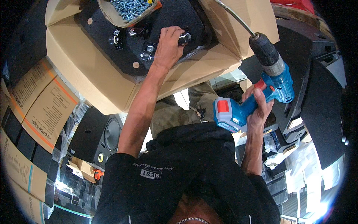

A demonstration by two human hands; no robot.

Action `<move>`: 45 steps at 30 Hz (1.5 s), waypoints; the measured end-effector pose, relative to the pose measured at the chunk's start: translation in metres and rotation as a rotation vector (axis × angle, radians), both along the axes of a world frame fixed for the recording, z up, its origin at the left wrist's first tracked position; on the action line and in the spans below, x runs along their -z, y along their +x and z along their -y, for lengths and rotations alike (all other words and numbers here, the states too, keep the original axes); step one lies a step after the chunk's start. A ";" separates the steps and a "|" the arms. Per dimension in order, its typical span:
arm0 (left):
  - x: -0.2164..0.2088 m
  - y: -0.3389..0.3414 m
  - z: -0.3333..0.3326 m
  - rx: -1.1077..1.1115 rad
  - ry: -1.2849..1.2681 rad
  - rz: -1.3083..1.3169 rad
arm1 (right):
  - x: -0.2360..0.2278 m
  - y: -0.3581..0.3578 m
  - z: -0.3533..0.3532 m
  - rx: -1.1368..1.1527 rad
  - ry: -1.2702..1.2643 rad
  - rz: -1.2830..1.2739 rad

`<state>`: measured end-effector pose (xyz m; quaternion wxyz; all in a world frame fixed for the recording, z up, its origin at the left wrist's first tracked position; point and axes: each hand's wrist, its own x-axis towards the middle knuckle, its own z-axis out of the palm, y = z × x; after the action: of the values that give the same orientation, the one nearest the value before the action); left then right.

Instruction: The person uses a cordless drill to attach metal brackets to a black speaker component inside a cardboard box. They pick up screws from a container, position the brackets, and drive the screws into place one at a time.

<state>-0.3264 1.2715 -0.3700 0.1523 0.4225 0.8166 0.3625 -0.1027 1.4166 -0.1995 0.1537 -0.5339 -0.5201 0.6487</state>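
- The left hand (168,46) was extended forward, fingers closed over a caster wheel (184,38) that sat on the black textured panel (169,16).
- That caster lay at the panel's right part; three more casters (116,38) stood to the left of the hand on the same panel, close together.
- The panel rested in an opened cardboard box (93,74), flaps spread outward on both sides.
- A shallow tray of silver screws (128,8) sat on the panel's far edge, well apart from the hand.
- The right hand (259,104) was wrapped firmly around the grip of a blue cordless drill (257,93), held up and clear of the panel.
- The drill carried a long thin bit (233,15) angled up and left, over the box's right flap; its tip could not be seen.
- A black loudspeaker (99,136) stood below the box at the left, beside stacked printed cartons (41,108).
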 end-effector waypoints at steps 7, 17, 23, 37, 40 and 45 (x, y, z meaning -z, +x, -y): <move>0.001 0.001 -0.001 -0.004 0.007 -0.003 | 0.004 0.005 -0.001 0.077 -0.069 -0.096; 0.006 0.002 -0.001 -0.047 0.024 0.011 | 0.004 0.003 -0.001 0.096 -0.071 -0.094; 0.008 0.002 0.000 -0.061 0.039 -0.004 | 0.006 0.003 -0.001 0.073 -0.080 -0.102; 0.010 0.004 0.002 -0.090 0.013 0.013 | 0.009 -0.002 0.001 0.086 -0.095 -0.101; 0.001 0.008 0.003 -0.126 -0.021 0.030 | 0.007 -0.003 0.000 0.091 -0.097 -0.093; -0.001 0.012 0.016 -0.204 -0.107 0.062 | 0.005 -0.008 0.001 0.114 -0.092 -0.070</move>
<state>-0.3140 1.2555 -0.3689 0.1624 0.3170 0.8685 0.3448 -0.1111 1.4157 -0.2042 0.1840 -0.5461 -0.4527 0.6804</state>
